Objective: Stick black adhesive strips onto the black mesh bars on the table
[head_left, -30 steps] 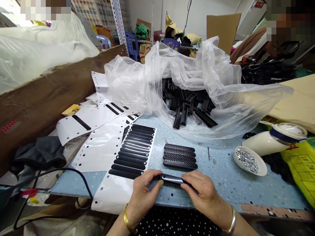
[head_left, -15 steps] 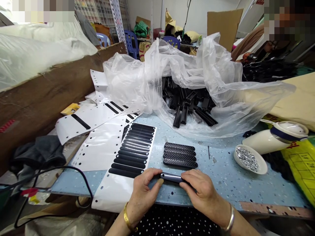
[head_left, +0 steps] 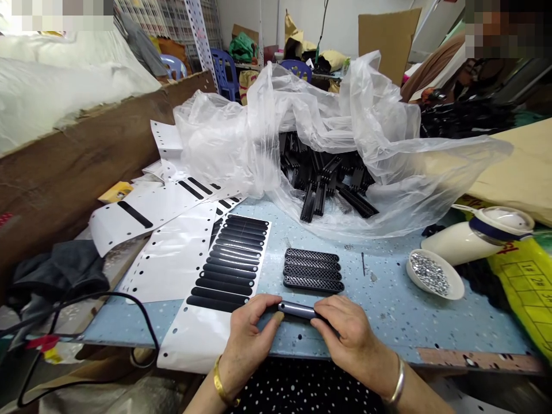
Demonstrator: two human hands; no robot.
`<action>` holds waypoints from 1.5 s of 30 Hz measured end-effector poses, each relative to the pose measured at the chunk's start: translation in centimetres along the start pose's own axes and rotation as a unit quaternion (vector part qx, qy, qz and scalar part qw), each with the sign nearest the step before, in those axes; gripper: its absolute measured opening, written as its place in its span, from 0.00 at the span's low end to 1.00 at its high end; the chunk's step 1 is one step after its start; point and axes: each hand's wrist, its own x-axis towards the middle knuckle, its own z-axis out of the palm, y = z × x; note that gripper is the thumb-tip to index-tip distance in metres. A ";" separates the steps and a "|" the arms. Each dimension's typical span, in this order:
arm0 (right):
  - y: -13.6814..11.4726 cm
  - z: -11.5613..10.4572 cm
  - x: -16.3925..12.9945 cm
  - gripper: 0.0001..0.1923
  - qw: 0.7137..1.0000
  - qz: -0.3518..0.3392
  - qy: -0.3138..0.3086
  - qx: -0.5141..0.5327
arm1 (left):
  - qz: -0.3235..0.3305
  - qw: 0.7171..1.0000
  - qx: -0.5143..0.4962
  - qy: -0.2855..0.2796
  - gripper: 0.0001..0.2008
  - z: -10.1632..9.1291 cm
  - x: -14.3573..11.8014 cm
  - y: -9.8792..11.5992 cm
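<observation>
Between my two hands, just above the table's front edge, is a slim dark strip-shaped piece (head_left: 297, 310) with a glossy top and a small hole near its left end. My left hand (head_left: 254, 328) pinches its left end between thumb and fingers. At the other end, my right hand (head_left: 351, 333) grips it the same way and hides that tip. Right behind lies a row of several black pieces (head_left: 313, 270) with a cross-hatched surface. To the left is a white backing sheet (head_left: 207, 336) bearing a column of black adhesive strips (head_left: 233, 259).
A clear plastic bag (head_left: 224, 144) at the back holds many black plastic parts (head_left: 319, 184). On the right are a bowl of small silvery pieces (head_left: 431, 275) and a cream bottle (head_left: 461, 241). A black cable (head_left: 146, 313) loops at left. Another person's arm (head_left: 435, 63) shows at far right.
The view has shifted slightly, so the scene sits a little further left. Both hands keep hold of the dark piece in nearly the same pose.
</observation>
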 end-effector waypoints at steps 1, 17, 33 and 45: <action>-0.1 0.0 0.0 0.07 1.000 0.002 0.002 0.002 | -0.003 1.000 0.000 0.000 0.10 0.0 0.0 -0.1; -0.2 0.0 0.1 0.07 0.999 -0.007 0.029 0.020 | -0.009 0.999 -0.046 0.012 0.08 0.4 -0.2 -0.7; 0.5 -0.1 -0.2 0.08 0.997 0.013 0.025 0.075 | 0.013 0.999 -0.028 0.036 0.06 0.4 0.1 -0.5; 0.9 0.5 -0.9 0.09 0.992 0.012 0.070 0.101 | 0.026 0.999 0.002 0.031 0.07 0.6 0.0 -0.9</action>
